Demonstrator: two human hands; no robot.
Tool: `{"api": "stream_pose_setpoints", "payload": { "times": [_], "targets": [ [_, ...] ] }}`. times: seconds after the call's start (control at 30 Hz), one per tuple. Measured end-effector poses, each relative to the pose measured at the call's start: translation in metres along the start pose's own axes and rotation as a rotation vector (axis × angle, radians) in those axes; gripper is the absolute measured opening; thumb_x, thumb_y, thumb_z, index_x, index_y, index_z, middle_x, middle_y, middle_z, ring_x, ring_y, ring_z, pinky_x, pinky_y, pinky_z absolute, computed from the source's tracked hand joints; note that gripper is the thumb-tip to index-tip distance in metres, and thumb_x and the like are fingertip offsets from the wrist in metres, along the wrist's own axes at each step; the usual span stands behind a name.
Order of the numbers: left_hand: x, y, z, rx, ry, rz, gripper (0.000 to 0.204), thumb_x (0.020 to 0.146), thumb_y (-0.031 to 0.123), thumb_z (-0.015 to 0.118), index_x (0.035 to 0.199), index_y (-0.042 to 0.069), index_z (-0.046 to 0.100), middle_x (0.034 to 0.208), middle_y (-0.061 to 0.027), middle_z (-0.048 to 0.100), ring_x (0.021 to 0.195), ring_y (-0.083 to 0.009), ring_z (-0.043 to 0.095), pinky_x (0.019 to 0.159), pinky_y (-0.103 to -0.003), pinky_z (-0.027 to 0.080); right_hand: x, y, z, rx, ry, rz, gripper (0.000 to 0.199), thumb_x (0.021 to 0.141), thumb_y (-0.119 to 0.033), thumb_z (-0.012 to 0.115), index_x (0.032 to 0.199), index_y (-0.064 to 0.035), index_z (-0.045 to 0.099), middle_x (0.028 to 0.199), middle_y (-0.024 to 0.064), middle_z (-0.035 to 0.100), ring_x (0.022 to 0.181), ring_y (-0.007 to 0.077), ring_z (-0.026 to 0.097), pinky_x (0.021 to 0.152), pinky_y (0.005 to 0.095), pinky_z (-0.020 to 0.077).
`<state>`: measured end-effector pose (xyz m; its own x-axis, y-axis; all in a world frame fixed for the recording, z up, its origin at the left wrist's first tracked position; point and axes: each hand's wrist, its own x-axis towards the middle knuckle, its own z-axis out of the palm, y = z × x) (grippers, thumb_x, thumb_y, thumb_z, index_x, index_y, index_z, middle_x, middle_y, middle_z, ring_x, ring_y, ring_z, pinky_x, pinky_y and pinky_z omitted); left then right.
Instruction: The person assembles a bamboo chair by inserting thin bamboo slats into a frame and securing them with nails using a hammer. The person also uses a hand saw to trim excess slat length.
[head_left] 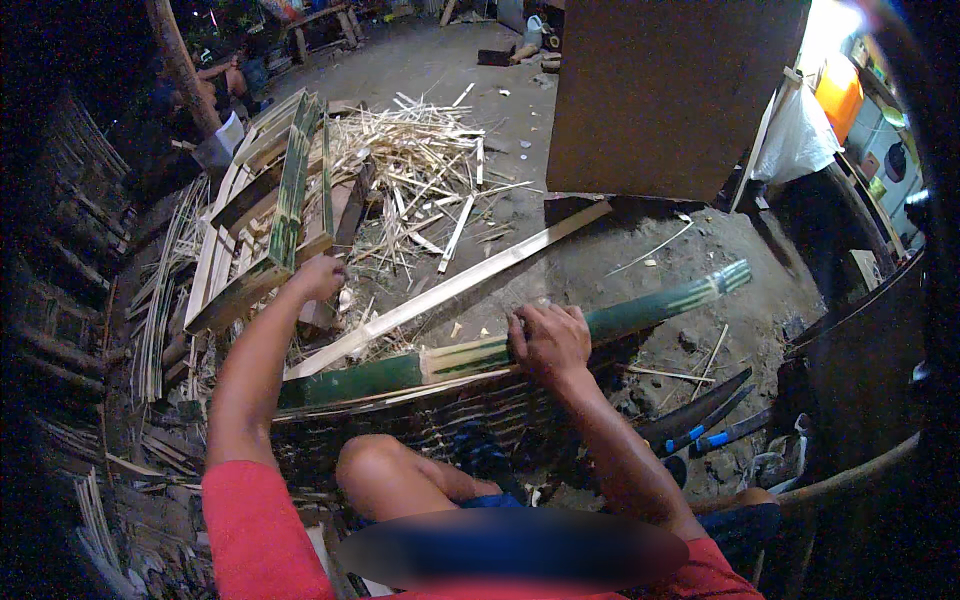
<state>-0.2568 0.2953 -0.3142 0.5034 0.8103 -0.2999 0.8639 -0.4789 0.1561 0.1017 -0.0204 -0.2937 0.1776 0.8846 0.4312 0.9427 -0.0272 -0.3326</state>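
A split green bamboo length [380,378], scraped pale in places, lies crosswise in front of my knee. My right hand [553,343] is closed over its upper edge near the middle, fingertips pointing away from me. At the left, my left hand [322,278] has its fingers curled in beside the near corner of a slatted bamboo frame [288,205]. Whatever those fingers hold is hidden or too small to name. Just beyond the green length, a long pale bamboo strip [450,290] lies at a slant on the ground.
Loose shavings and split strips [420,165] are heaped beyond the frame. Two long dark blades with blue-banded handles [705,440] lie to the right of my right forearm. A large brown panel [675,100] stands at the far right, near a white bag [797,140].
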Motion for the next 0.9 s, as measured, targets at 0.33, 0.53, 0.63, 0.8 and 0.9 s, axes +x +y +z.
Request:
{"api": "stream_pose_setpoints", "payload": {
  "times": [0.33,0.53,0.63,0.8,0.9],
  "targets": [
    [0.153,0.097,0.175,0.384,-0.372,0.219,0.037,0.083,0.014,0.065,0.119,0.004,0.068,0.117,-0.0177,0.071,0.106,-0.0356,0.069,0.092,-0.048,0.055,-0.018,-0.006,-0.012,0.011,0.049,-0.043,0.009,0.083,-0.025,0.07,0.081,-0.0167,0.069,0.076,0.003,0.067,0.069,0.0232,0.062,0.07,0.0387,0.0422],
    [0.198,0.09,0.269,0.187,-0.198,-0.078,0.053,0.084,0.012,0.068,0.136,0.009,0.058,0.123,-0.0156,0.068,0.113,-0.0375,0.066,0.101,-0.049,0.05,-0.019,-0.003,-0.009,-0.027,-0.037,0.002,0.007,0.078,-0.023,0.072,0.081,-0.0178,0.07,0.071,-0.0001,0.063,0.065,0.0208,0.059,0.07,0.0359,0.0406],
    [0.188,0.088,0.268,0.106,-0.301,0.033,0.061,0.083,0.009,0.067,0.142,0.016,0.053,0.133,-0.0165,0.059,0.123,-0.041,0.058,0.104,-0.049,0.048,-0.017,-0.005,-0.01,-0.028,-0.052,0.015,0.005,0.078,-0.021,0.072,0.08,-0.0174,0.069,0.069,0.0004,0.062,0.064,0.0206,0.059,0.069,0.0361,0.0404],
    [0.13,0.095,0.224,-0.012,-0.185,0.335,0.068,0.084,0.007,0.063,0.147,0.028,0.048,0.136,-0.0203,0.046,0.13,-0.041,0.047,0.103,-0.052,0.048,-0.018,-0.007,-0.012,-0.022,0.003,-0.004,0.011,0.079,-0.025,0.071,0.076,-0.0162,0.065,0.07,0.0014,0.062,0.069,0.0216,0.062,0.071,0.0382,0.0439],
    [0.091,0.116,0.18,0.223,0.225,0.435,0.074,0.084,0.01,0.065,0.151,0.032,0.041,0.124,-0.0185,0.05,0.119,-0.0399,0.052,0.095,-0.056,0.049,-0.021,-0.003,-0.007,0.007,0.084,-0.059,0.009,0.08,-0.021,0.071,0.077,-0.0132,0.067,0.071,0.004,0.065,0.065,0.0248,0.061,0.072,0.0384,0.0442]
  ]
}}
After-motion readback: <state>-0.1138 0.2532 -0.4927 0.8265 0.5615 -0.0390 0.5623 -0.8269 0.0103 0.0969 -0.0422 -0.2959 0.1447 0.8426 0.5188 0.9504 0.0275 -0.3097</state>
